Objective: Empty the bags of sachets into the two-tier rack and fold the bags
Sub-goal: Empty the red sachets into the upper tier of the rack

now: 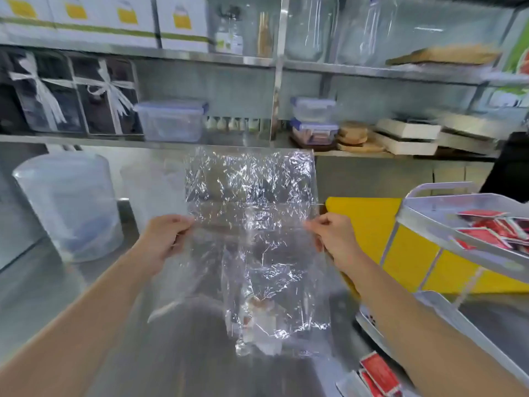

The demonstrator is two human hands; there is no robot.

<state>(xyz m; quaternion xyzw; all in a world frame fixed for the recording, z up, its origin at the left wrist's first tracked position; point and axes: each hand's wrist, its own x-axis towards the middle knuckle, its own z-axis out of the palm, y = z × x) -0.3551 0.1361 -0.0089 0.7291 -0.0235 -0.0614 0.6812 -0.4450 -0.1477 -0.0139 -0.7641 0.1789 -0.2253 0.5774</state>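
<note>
A crinkled clear plastic bag (252, 202) is held up flat above the steel counter. My left hand (166, 239) pinches its left edge and my right hand (333, 239) pinches its right edge at the same height. The bag's upper part stands above my hands and the rest hangs below. Another clear bag (257, 319) lies on the counter under it with a few pale sachets inside. The white two-tier rack (423, 219) stands at the right. Red sachets (492, 227) lie in its upper tier, and more red sachets (378, 373) lie at the lower tier's front.
A yellow board (415, 262) lies behind the rack. A large clear tub (71, 204) stands at the left on the steel counter (177, 353). Shelves behind carry lidded containers (171, 118), boxes and wooden boards (355, 136).
</note>
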